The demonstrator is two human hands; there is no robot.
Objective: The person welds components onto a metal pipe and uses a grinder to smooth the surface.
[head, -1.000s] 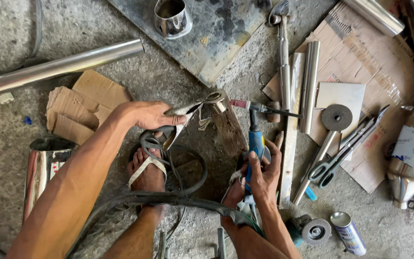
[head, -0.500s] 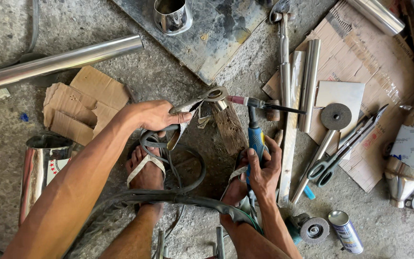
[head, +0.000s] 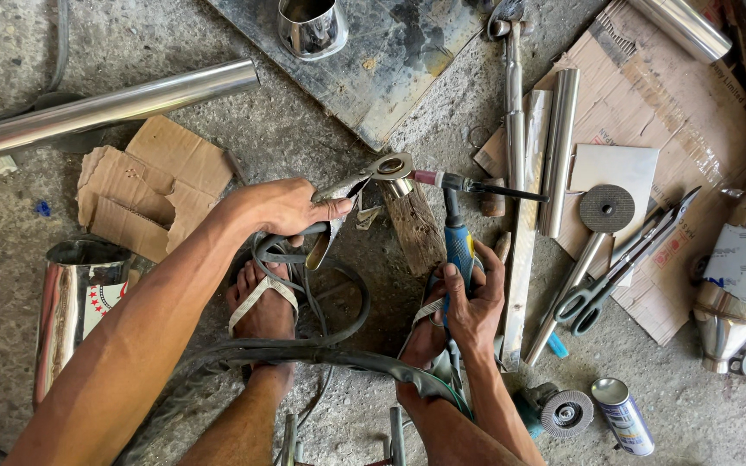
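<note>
L hand (head: 282, 207) pinches a flat bracket (head: 364, 177) w/ ring end, laid on the wood block (head: 412, 229). R hand (head: 468, 306) wraps the blue torch (head: 458, 237), tip just right of the ring. Looks like tacking step; next needs steady tip, bracket held still. Shiny steel, rough concrete floor (head: 304, 129).
</note>
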